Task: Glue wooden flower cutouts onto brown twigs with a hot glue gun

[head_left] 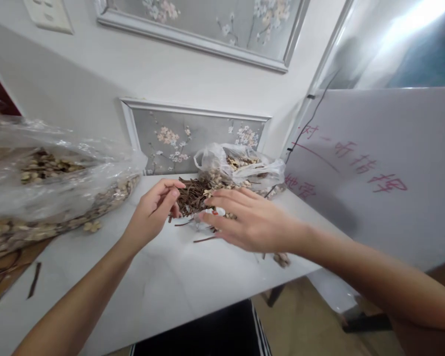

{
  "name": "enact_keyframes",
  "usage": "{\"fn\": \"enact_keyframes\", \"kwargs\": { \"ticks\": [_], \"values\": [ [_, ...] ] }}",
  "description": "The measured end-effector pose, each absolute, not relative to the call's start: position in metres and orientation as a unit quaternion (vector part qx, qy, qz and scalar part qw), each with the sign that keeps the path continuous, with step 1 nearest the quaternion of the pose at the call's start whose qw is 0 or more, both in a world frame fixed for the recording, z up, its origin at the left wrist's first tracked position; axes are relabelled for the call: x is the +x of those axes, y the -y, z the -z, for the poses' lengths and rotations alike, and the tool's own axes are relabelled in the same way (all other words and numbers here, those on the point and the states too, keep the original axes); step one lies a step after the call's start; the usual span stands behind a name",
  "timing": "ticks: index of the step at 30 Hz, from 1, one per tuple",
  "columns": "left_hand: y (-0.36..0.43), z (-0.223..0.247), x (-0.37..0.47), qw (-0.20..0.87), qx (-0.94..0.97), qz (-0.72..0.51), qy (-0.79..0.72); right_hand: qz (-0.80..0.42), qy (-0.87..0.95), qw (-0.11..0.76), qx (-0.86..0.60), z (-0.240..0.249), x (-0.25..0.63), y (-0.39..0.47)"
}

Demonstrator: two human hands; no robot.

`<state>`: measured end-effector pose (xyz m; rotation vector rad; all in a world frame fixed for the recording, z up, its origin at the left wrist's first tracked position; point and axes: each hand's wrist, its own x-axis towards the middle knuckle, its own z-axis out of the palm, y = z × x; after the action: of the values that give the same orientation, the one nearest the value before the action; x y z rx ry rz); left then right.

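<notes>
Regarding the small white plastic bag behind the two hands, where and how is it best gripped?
Probably pinch the bag by the gathered strip across its front, coming from above: there the plastic bunches into a narrow band. Dried pieces show at the top, so keep it level.

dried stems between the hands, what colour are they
The dried stems are brown, seen best in the head view.

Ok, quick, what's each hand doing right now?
Left hand: half-curled by the brown sticks; can't tell if it's holding anything.
Right hand: open, fingers stretched out, nothing visibly held.
</notes>
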<state>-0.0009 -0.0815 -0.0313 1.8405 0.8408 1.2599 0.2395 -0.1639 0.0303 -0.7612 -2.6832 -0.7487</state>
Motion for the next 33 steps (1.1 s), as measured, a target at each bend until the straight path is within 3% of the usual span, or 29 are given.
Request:
{"fn": "enact_keyframes", "kwargs": {
  "ticks": [4,8,14,20,28,33],
  "values": [
    [0.108,0.016,-0.015,0.260,0.735,-0.576,-0.244,0.276,0.930,0.085,-0.227,-0.023,0.217,0.173],
    [0.128,0.000,-0.026,0.169,0.836,-0.472,-0.224,0.278,0.928,0.087,-0.231,-0.020,0.208,0.169],
    [0.142,0.001,-0.012,0.166,0.859,-0.358,-0.327,0.278,0.926,0.067,-0.248,-0.015,0.189,0.162],
    [0.140,0.000,-0.008,0.208,0.850,-0.363,-0.319,0.259,0.927,0.019,-0.269,-0.013,0.179,0.156],
    [0.087,-0.001,-0.046,0.396,0.664,-0.595,-0.220,0.212,0.929,0.019,-0.303,0.002,0.191,0.152],
    [0.049,-0.018,-0.125,0.450,0.455,-0.747,-0.182,0.073,0.946,0.006,-0.315,0.007,0.207,0.168]
  ]
}}
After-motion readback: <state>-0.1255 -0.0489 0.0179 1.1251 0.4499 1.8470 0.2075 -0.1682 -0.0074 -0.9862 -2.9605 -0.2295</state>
